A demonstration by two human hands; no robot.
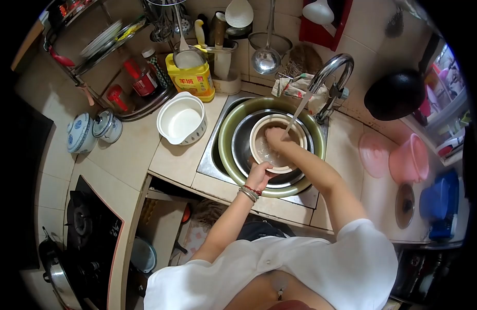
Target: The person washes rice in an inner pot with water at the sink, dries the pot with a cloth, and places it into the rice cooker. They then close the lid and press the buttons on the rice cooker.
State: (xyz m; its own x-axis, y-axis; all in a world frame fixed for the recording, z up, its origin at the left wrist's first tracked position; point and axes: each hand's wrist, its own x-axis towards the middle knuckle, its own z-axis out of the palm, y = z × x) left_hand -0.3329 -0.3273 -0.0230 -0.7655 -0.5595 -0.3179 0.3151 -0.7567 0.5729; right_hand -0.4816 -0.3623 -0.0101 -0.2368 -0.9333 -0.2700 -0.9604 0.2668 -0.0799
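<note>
In the head view, a cream-coloured round pot (252, 146) sits inside a steel basin (239, 155), which rests in a larger olive-green basin (224, 150) at the sink. My left hand (259, 175) grips the pot's near-left edge, its thumb over the rim. Down inside the pot is my right hand (277, 138), in bubbly water; its fingers are partly hidden, so I cannot tell what they hold. From the curved faucet (342, 59) a stream of water (300, 109) runs into the pot beside my right wrist.
A white pot (182, 121) stands left of the sink (210, 160), near a yellow jug (196, 82). Pink plastic containers (408, 159) and a glass lid (404, 205) are at right. A black pan (396, 95) hangs on the wall. The stove (91, 232) lies lower left.
</note>
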